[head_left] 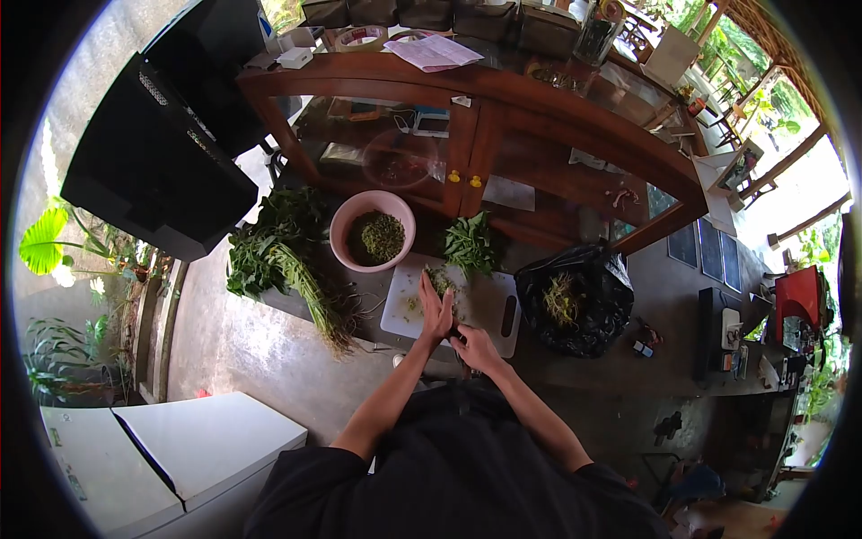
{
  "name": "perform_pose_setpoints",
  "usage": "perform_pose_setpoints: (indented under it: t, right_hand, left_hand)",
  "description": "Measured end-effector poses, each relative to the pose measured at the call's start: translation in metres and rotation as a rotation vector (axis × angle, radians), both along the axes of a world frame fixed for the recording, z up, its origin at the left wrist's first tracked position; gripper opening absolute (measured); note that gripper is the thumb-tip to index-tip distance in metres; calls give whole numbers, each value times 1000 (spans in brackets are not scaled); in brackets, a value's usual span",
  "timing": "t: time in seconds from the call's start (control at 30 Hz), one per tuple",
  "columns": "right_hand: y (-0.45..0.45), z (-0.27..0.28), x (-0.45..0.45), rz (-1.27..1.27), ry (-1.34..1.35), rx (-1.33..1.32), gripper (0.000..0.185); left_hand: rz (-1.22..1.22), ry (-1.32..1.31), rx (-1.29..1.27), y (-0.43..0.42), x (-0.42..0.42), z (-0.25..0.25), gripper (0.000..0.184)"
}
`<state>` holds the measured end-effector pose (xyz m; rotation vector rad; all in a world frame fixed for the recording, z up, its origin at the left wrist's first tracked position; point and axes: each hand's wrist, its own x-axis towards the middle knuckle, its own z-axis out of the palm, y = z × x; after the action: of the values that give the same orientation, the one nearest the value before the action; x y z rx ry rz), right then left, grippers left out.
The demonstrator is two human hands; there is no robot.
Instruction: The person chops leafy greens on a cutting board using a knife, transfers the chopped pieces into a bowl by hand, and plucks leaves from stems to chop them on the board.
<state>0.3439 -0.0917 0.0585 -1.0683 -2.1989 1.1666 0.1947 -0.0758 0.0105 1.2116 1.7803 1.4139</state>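
Green, finely chopped leaves (440, 279), loose small heap and scattered bits on white cutting board (489, 301), left hand (436, 312) alongside, fingers straight, released, right hand (477, 349) fingers curled, grasp unclear.

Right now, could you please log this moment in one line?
left hand: open, over white cutting board; right hand: curled, grip unclear; chopped greens: on board, in pink bowl

The left hand (436, 310) extends straight-fingered; the right hand (476, 349) curls beside it.

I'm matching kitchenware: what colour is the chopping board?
The chopping board is white, clearest in the head view.
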Motion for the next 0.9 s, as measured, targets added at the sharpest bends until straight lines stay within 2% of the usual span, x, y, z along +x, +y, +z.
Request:
perform_pose_setpoints:
  t: [0.33, 0.53, 0.6, 0.67, 0.87, 0.9]
  right_hand:
    - [0, 10, -6, 49, -35, 12, 21]
    - [-1, 25, -7, 12, -62, -93, 23]
    - [2, 30, -9, 29, -30, -2, 24]
    - [5, 41, -12, 34, -82, -71, 26]
    - [29, 45, -27, 66, -8, -90, 26]
    - [35, 47, -33, 85, -16, -30, 22]
  left_hand:
    - [47, 1, -29, -6, -6, 8, 83]
    - [58, -28, -38, -7, -7, 16, 84]
    - [59, -26, -34, -6, -9, 23, 83]
    - [79, -37, -43, -2, -10, 33, 84]
    - [115, -14, 81, 21, -32, 49, 85]
    - [119, -11, 80, 25, -37, 53, 85]
